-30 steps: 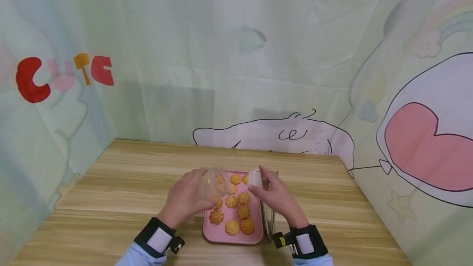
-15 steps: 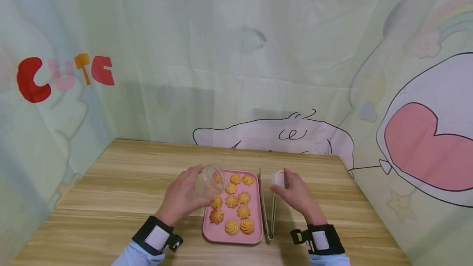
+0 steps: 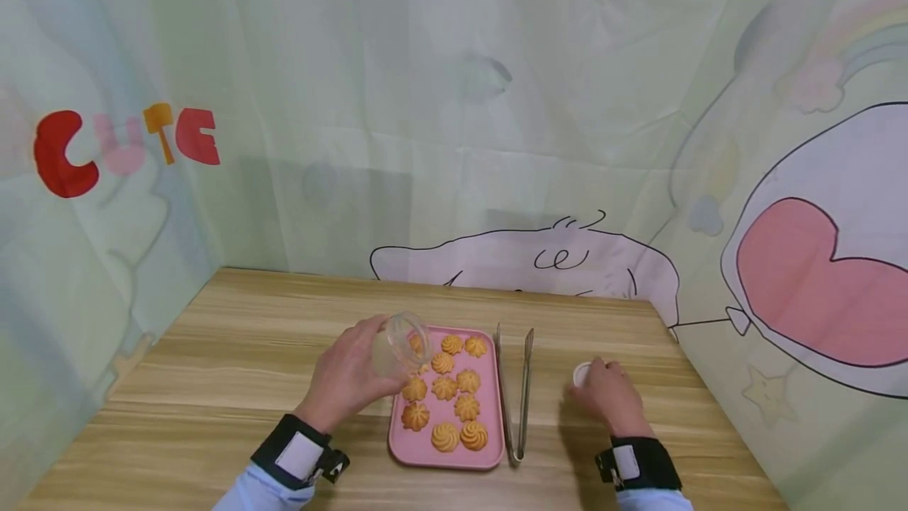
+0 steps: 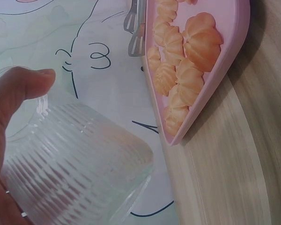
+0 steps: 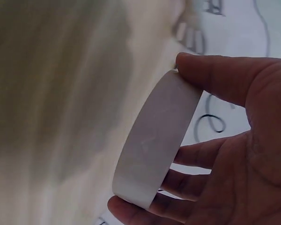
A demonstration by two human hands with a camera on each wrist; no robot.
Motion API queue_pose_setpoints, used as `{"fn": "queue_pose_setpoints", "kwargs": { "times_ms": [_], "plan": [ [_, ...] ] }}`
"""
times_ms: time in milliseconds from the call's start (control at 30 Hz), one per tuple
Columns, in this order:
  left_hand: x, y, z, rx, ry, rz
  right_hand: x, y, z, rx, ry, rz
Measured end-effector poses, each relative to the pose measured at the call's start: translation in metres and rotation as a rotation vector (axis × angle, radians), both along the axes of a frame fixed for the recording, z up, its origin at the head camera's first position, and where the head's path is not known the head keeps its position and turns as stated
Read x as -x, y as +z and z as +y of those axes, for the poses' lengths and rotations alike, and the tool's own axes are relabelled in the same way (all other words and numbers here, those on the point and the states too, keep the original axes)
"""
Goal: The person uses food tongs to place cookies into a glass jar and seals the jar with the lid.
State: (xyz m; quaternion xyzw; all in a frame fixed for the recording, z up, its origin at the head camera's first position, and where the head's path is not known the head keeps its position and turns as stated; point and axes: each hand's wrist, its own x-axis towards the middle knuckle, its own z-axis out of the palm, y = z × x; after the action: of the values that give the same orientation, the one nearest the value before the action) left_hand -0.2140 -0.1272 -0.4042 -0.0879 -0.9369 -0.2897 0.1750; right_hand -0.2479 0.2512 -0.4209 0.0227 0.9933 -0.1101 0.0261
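Observation:
My left hand (image 3: 347, 373) grips a clear ribbed plastic jar (image 4: 84, 164), tilted with its open mouth toward the pink tray (image 3: 426, 457). In the left wrist view the jar looks empty. Between thumb and fingers of my right hand (image 3: 612, 397) is a white round lid (image 5: 154, 140), held by its rim low over the table to the right. Several golden piped cookies (image 3: 444, 437) lie spread on the tray, in front of and to the right of the jar.
Metal tongs (image 3: 518, 448) lie spread in a V along the tray's right side, between it and my right hand. The wooden table (image 3: 248, 337) meets a printed fabric backdrop (image 3: 319, 140) at its back and sides.
My right hand has carried the lid from beside the jar, across the tongs, to the right and down toward the table. The left hand with the jar has shifted slightly left.

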Motion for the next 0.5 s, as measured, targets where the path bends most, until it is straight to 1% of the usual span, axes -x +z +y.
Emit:
{"fn": "queue_pose_setpoints", "kwargs": {
  "times_ms": [133, 267, 367, 500],
  "plan": [
    [0.001, 0.0, -0.002, -0.027, 0.015, -0.021, -0.001, -0.009, 0.005, -0.005, -0.035, -0.047],
    [0.003, -0.001, -0.004, -0.041, 0.038, -0.049, -0.002, -0.017, 0.008, 0.012, -0.073, -0.096],
    [0.005, -0.002, -0.005, -0.068, 0.049, -0.065, -0.003, -0.02, 0.009, 0.016, -0.088, -0.102],
    [0.009, -0.004, -0.008, -0.147, 0.041, -0.073, -0.003, -0.021, 0.009, 0.022, -0.098, -0.098]
  ]
}}
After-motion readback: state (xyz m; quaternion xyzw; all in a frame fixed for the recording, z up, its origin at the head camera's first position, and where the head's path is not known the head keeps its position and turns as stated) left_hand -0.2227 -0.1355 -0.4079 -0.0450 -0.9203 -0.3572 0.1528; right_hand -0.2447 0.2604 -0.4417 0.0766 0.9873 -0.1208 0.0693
